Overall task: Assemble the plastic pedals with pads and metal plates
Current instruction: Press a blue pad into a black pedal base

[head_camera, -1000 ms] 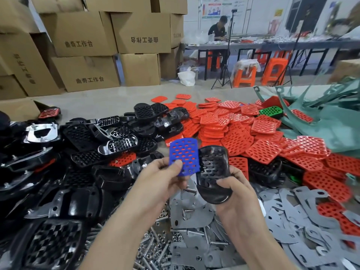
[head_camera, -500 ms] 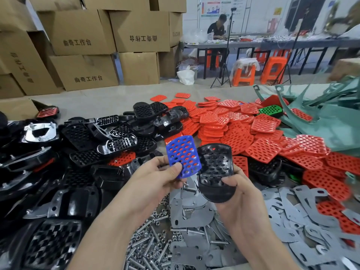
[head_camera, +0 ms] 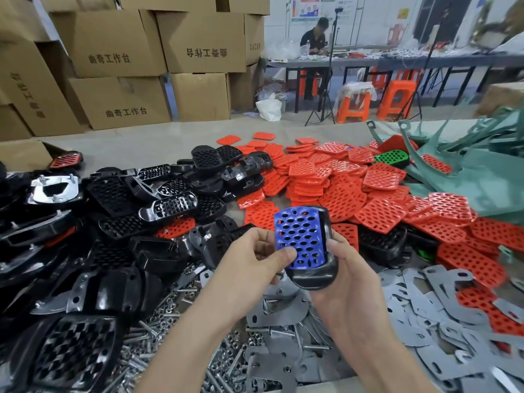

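Hands are meeting at frame centre. Left hand is pinching the blue perforated plastic pad, which is lying on the black plastic pedal; right hand is gripping the pedal's right side. Grey metal plates are lying lower right.

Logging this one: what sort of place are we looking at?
Most likely a small factory or assembly workshop. Heaps of red perforated pads, black plastic pedals and grey metal plates lie in the foreground, printed cardboard boxes are stacked behind, and another person works at a long table further back.
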The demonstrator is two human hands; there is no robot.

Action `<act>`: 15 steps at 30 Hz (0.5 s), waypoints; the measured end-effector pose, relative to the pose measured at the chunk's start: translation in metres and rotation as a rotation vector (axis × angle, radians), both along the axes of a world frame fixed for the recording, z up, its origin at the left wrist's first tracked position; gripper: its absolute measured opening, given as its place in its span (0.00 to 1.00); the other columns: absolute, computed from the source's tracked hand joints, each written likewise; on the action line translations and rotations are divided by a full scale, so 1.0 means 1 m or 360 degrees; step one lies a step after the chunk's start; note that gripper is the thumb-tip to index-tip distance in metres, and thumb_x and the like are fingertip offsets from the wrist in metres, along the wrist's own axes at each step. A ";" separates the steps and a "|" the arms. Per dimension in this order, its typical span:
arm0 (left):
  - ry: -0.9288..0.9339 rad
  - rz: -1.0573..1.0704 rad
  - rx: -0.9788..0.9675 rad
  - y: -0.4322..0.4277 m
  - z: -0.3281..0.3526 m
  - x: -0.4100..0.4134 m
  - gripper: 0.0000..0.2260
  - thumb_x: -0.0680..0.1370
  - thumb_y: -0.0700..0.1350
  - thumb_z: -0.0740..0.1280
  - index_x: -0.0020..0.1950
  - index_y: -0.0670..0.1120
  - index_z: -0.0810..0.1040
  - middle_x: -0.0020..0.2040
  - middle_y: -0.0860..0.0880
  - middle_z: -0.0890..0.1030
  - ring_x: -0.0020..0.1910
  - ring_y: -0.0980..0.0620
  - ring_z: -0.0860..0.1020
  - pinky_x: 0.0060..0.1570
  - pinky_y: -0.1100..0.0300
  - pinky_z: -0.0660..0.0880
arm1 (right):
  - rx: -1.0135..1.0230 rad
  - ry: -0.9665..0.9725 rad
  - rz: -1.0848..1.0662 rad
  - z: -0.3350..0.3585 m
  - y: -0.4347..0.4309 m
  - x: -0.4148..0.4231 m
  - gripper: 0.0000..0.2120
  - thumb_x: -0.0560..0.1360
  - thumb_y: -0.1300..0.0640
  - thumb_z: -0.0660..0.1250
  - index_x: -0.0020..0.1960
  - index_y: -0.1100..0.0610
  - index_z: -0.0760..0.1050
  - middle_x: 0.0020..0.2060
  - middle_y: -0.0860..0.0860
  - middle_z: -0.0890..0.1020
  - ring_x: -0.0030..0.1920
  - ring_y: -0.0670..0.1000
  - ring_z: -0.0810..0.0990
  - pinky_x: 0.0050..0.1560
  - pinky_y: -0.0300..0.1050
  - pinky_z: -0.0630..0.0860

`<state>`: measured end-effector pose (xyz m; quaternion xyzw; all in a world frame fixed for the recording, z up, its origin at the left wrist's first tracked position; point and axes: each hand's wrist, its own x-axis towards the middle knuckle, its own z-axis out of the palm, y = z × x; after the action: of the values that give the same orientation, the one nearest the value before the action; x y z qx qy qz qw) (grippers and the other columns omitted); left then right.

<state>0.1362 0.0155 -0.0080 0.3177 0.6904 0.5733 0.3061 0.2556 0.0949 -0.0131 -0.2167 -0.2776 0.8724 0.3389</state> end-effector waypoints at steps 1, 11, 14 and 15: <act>0.0020 -0.0003 0.0002 0.001 -0.001 0.000 0.07 0.77 0.44 0.73 0.51 0.44 0.79 0.47 0.46 0.85 0.34 0.58 0.78 0.36 0.67 0.76 | 0.0000 -0.0002 -0.0008 0.000 0.000 0.000 0.33 0.70 0.58 0.64 0.74 0.65 0.67 0.61 0.64 0.83 0.53 0.58 0.84 0.53 0.51 0.79; 0.0077 -0.0039 0.0056 0.003 -0.008 0.002 0.11 0.74 0.51 0.75 0.51 0.53 0.76 0.48 0.52 0.84 0.43 0.52 0.81 0.45 0.50 0.80 | 0.0032 -0.0006 0.0004 -0.001 -0.002 0.000 0.32 0.73 0.55 0.64 0.74 0.67 0.67 0.63 0.64 0.82 0.63 0.61 0.80 0.61 0.52 0.76; 0.0092 0.0018 0.0075 0.004 -0.008 0.003 0.13 0.76 0.48 0.75 0.55 0.55 0.72 0.50 0.54 0.84 0.45 0.53 0.82 0.47 0.51 0.79 | 0.0019 0.0005 -0.0001 -0.003 -0.001 -0.001 0.31 0.73 0.56 0.65 0.73 0.67 0.69 0.62 0.65 0.82 0.59 0.60 0.82 0.59 0.52 0.78; 0.0099 0.0030 0.0065 0.004 -0.008 0.003 0.16 0.76 0.50 0.75 0.57 0.57 0.71 0.50 0.54 0.84 0.45 0.54 0.82 0.46 0.52 0.79 | 0.0011 0.0014 -0.0010 -0.003 -0.001 -0.002 0.31 0.72 0.56 0.66 0.73 0.67 0.69 0.62 0.65 0.82 0.58 0.61 0.82 0.58 0.52 0.79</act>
<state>0.1393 0.0199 -0.0162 0.3351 0.6908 0.5799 0.2725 0.2537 0.0943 -0.0165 -0.2124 -0.2785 0.8714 0.3435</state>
